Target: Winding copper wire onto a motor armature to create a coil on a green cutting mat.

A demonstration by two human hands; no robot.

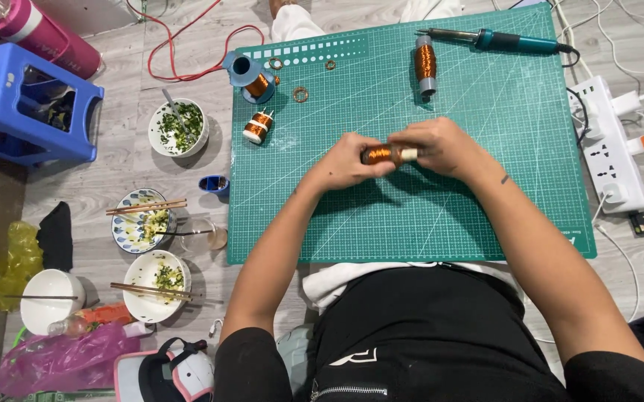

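Green cutting mat [441, 216] on grey floor, frame centre. Left hand [348, 162] and right hand [441, 145] both closed around copper-wire coil [383, 154]. Soldering iron [497, 40] upper right.

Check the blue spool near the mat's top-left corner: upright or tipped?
Tipped. The blue spool lies tilted on the green mat, its open hollow end facing the camera, copper winding showing below.

Grey wood-look floor [132, 160]; blue plastic stool [28, 104] at left.
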